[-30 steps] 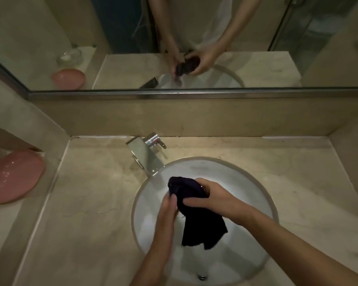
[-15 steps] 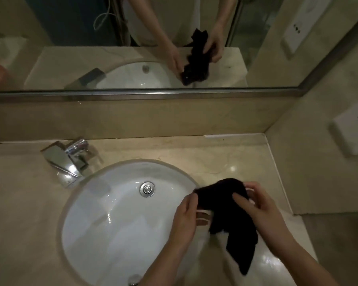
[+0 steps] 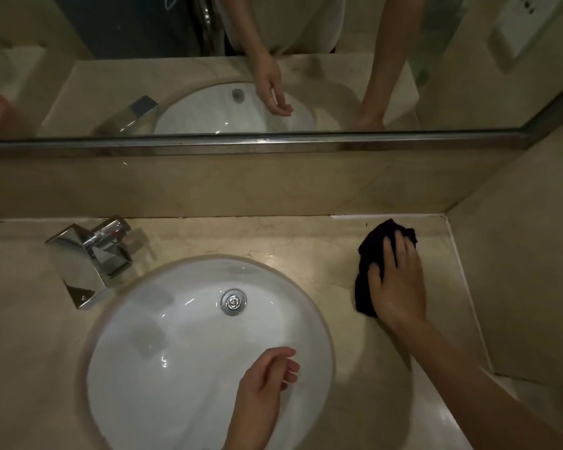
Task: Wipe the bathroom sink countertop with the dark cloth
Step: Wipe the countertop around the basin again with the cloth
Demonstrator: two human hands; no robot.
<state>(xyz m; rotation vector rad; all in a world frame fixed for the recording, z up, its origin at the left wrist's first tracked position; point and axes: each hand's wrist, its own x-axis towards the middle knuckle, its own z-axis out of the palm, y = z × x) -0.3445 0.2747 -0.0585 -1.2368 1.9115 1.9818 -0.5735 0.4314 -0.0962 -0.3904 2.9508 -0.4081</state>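
Dim beige stone walls (image 3: 517, 254), wide mirror (image 3: 143, 43) above backsplash (image 3: 241, 183)

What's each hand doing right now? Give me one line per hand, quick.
Left hand: open, fingers loosely curled, holding nothing, above the sink basin.
Right hand: open, flat fingers pressing the dark cloth on the countertop.

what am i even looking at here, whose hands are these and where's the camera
There is no machine here: a person wears a camera on the head, looking down at their own two hands. The right hand presses a dark cloth flat on the beige countertop, near the back right corner. The left hand hangs loosely over the white sink and holds nothing. A chrome faucet stands at the back left. Above, the mirror repeats the scene, so those upper arms are only reflections.
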